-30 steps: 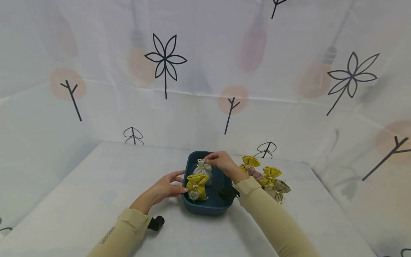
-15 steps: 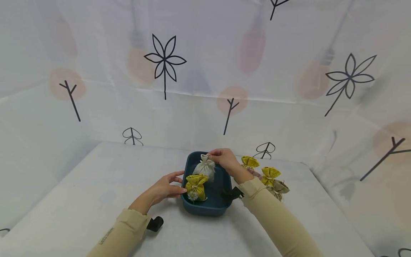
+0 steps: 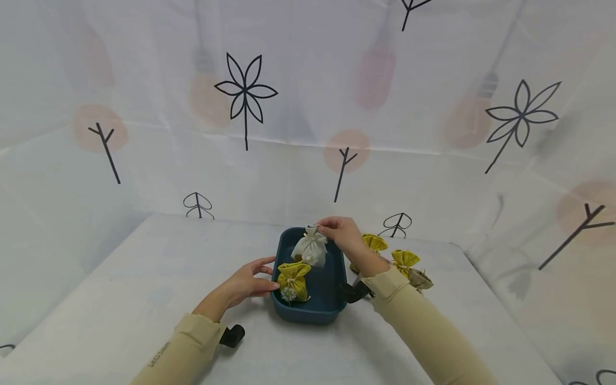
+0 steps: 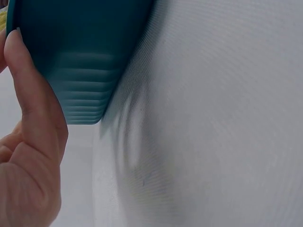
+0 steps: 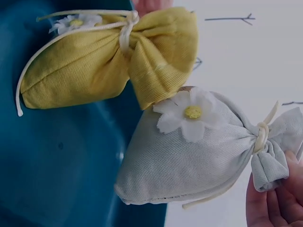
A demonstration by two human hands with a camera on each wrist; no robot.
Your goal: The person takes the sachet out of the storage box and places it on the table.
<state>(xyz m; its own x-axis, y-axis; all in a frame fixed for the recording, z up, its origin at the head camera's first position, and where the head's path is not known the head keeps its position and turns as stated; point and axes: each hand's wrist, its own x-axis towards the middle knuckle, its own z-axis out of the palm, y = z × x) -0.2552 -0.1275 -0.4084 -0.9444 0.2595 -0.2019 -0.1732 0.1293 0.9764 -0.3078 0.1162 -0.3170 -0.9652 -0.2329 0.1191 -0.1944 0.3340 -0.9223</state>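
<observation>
My right hand point(image 3: 347, 235) pinches the gathered neck of a pale grey drawstring pouch point(image 3: 310, 249) with a white flower on it. The pouch hangs tilted over the far part of a dark blue tub point(image 3: 310, 316). A yellow drawstring pouch point(image 3: 292, 280), also with a white flower, sits inside the tub at its near left. In the right wrist view, the grey pouch point(image 5: 184, 161) overlaps the top of the yellow pouch point(image 5: 78, 78). My left hand point(image 3: 243, 282) touches the tub's left rim, its fingers extended; the left wrist view shows the thumb point(image 4: 26, 80) against the tub's wall.
Right of the tub, partly behind my right arm, lie more drawstring pouches: a yellow one point(image 3: 373, 242), another yellow one point(image 3: 404, 258) and a beige one point(image 3: 420, 279). A white cloth point(image 3: 144, 299) covers the table. A printed curtain point(image 3: 289, 176) stands behind it.
My right hand has lifted the grey pouch up from inside the tub and moved slightly right. The left hand, the tub and the yellow pouch inside stay nearly in place.
</observation>
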